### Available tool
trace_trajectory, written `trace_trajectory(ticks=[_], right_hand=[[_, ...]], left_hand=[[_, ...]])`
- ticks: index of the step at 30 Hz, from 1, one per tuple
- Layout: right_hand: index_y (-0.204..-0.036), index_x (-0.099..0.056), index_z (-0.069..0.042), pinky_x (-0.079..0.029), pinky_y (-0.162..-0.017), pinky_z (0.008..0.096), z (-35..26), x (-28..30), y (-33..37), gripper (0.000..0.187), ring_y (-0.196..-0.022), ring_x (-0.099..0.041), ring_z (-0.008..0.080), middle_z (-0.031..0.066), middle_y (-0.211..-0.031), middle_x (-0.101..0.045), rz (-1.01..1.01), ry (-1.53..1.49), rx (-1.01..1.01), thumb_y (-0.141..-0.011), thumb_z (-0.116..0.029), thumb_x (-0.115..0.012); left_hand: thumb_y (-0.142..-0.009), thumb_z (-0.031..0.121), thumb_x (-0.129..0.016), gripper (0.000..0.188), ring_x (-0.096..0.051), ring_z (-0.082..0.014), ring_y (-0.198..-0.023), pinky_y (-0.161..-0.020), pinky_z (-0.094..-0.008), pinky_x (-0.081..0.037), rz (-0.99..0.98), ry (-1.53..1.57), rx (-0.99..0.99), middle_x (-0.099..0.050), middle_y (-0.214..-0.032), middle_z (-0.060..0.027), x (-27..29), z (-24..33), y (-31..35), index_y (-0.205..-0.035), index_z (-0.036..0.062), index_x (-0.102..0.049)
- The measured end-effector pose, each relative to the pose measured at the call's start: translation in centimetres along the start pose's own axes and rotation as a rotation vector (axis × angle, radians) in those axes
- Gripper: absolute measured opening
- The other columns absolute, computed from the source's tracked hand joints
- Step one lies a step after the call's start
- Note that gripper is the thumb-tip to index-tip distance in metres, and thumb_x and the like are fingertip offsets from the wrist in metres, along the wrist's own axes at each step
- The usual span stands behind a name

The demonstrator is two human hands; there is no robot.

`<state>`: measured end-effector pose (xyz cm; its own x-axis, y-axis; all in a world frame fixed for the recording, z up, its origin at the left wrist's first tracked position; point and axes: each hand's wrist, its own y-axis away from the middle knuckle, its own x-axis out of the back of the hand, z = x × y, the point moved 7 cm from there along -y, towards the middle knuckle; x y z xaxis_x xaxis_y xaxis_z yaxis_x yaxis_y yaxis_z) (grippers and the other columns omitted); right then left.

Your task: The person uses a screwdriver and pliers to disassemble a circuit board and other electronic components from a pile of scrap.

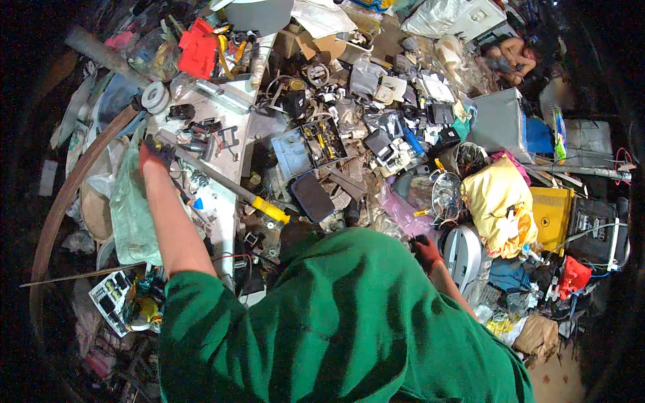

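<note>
My left hand point(158, 153), in a red and dark glove, reaches over the white tabletop point(218, 232) at the left. Its fingers are closed round the far end of a long grey bar with a yellow grip point(232, 187); the hand hides that end. The yellow grip points toward my body, past the table's right edge. Small black plastic parts point(228, 138) lie beside the bar. My right hand point(425, 252), in a similar glove, hangs low beside a white oval casing point(461, 258). Its dark fingertips blend into the background, so what they do is unclear.
Between my hands, scrap covers the floor, with a blue open case point(292, 153) and a dark flat casing point(312, 197). A curved brown strip point(74, 181) arches at the left. Rightward stand a yellow sack point(497, 195) and a yellow crate point(552, 215). Another person point(514, 57) sits far right.
</note>
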<state>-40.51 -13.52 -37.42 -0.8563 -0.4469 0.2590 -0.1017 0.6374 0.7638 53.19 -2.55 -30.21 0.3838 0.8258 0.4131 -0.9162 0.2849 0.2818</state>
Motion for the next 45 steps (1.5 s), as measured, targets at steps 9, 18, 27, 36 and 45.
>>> trace_trajectory(ticks=[9,18,27,36,45], right_hand=[[-0.112,-0.064,-0.006,-0.044,-0.060,0.0226,-13.9,-8.6,-9.1,0.026,-0.074,-0.057,0.0071,0.0003,-0.091,-0.066,-0.492,-0.245,-0.073,-0.090,-0.019,-0.066],[-0.119,-0.060,0.000,-0.050,-0.085,0.0351,-17.7,-17.5,-16.8,0.045,-0.093,-0.065,0.0220,0.0149,-0.103,-0.069,-0.436,0.067,0.371,-0.090,-0.033,-0.063],[-0.102,-0.066,-0.005,-0.050,-0.086,0.0482,-19.3,-21.1,-34.0,0.054,-0.099,-0.062,0.0423,0.0243,-0.104,-0.065,-0.237,0.814,0.406,-0.089,-0.054,-0.048],[-0.102,-0.069,-0.009,-0.051,-0.086,0.0461,-22.8,-24.4,-39.7,0.051,-0.100,-0.064,0.0379,0.0192,-0.105,-0.067,-0.119,0.960,0.537,-0.087,-0.054,-0.052],[-0.106,-0.068,-0.006,-0.050,-0.088,0.0453,-20.4,-25.0,-41.1,0.055,-0.104,-0.063,0.0375,0.0201,-0.108,-0.066,-0.048,0.903,0.446,-0.086,-0.056,-0.054]], left_hand=[[-0.089,0.030,-0.060,0.038,-0.061,-0.0205,-0.083,-0.072,-0.0369,-0.053,-0.508,0.710,-0.006,-0.060,-0.100,-0.0046,-15.2,1.8,32.7,-0.122,0.0123,-0.053],[-0.090,0.030,-0.062,0.057,-0.049,-0.0333,-0.124,-0.106,-0.0382,-0.036,-0.659,-0.273,0.121,-0.048,-0.137,-0.0185,-38.6,-11.8,46.2,-0.139,0.0072,-0.042],[-0.093,0.030,-0.049,0.056,-0.029,-0.0337,-0.140,-0.115,-0.0524,-0.016,-0.511,-0.924,-0.584,-0.034,-0.150,-0.0155,-50.1,-16.5,32.9,-0.144,0.0107,-0.037],[-0.091,0.040,-0.050,0.062,-0.021,-0.0316,-0.144,-0.116,-0.0537,-0.011,-0.786,-1.391,-0.510,-0.027,-0.154,-0.0103,-54.0,-22.1,30.5,-0.146,0.0136,-0.036],[-0.086,0.034,-0.056,0.062,-0.031,-0.0328,-0.138,-0.112,-0.0574,-0.018,-0.620,-1.148,-0.607,-0.034,-0.148,-0.0118,-51.9,-23.4,30.2,-0.142,0.0138,-0.039]])
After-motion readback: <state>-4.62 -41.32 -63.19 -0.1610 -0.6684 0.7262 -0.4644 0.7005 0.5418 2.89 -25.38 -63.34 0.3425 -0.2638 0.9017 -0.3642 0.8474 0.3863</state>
